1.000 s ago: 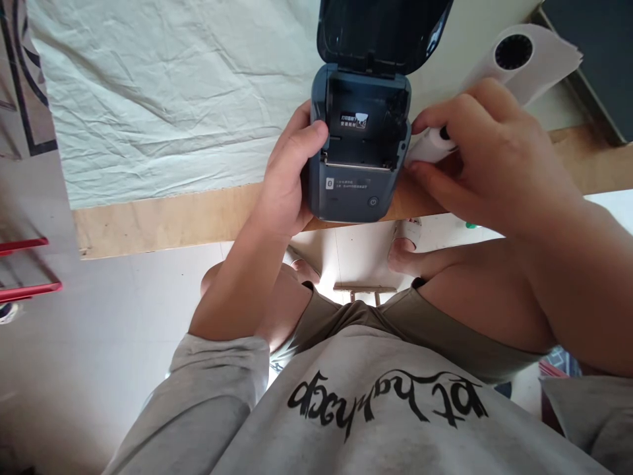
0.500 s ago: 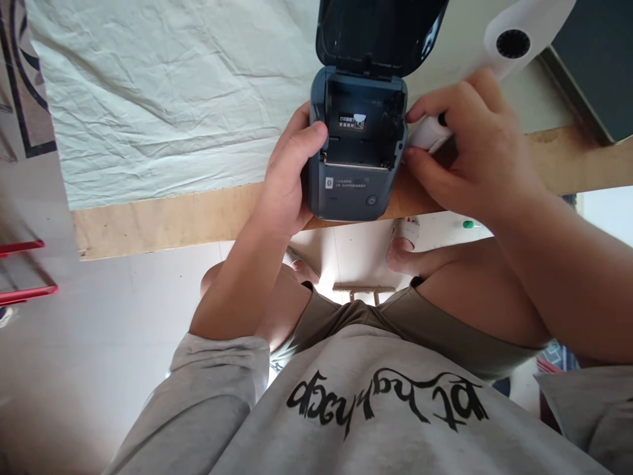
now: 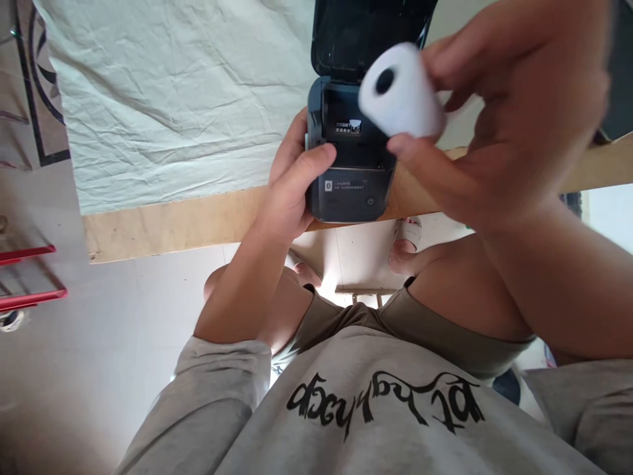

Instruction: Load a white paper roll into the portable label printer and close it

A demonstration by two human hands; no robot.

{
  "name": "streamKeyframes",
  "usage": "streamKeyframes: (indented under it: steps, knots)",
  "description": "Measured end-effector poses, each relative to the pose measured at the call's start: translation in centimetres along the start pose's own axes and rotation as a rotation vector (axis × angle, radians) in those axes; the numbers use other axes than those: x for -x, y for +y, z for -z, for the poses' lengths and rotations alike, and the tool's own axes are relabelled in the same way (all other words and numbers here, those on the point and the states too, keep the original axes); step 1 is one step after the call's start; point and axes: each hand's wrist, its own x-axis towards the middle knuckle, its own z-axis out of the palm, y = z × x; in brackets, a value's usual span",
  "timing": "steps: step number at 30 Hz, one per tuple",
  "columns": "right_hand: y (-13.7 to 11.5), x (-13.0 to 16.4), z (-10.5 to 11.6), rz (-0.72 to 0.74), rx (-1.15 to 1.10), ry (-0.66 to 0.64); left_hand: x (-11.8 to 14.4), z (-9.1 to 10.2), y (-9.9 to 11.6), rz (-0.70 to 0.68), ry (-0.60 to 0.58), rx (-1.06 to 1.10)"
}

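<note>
A pale green cloth lies at the left, and beside it the left hand clasps the left side of a dark blue printer, its lid open at the far end. Over the right part of the printer's compartment, a white paper roll is pinched between thumb and fingers of the right hand; whether roll and printer touch, I cannot tell.

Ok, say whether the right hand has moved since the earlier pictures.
Yes: the right hand has moved higher in view relative to the wooden table edge.
</note>
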Motion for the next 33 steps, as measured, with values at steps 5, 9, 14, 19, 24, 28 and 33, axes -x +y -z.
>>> streamKeyframes:
  steps: [5,9,14,19,24,28,33]
  knots:
    - [-1.3,-0.6,-1.7,0.262,0.517,-0.058,0.4,0.0,-0.3,-0.062,-0.010,-0.001]
    - [-1.3,-0.8,-2.3,0.291,0.497,-0.030,0.4,0.1,-0.3,-0.062,0.001,0.031]
    - [-1.6,0.0,-2.1,0.433,0.360,-0.009,0.1,0.4,-0.4,-0.117,-0.095,0.053]
    - [-0.9,0.7,-1.7,0.609,0.338,-0.128,0.2,0.6,-0.8,-0.113,-0.108,0.029]
    - [-0.7,0.4,-0.8,0.398,0.143,0.004,0.1,1.2,-0.8,-0.076,-0.059,-0.079]
    - [-0.5,0.1,-0.3,0.156,0.125,0.082,-0.4,2.1,-1.3,-0.114,-0.108,-0.150]
    - [-0.2,-0.2,-0.1,0.167,0.057,0.131,-1.0,2.6,-2.1,-0.131,-0.097,-0.197]
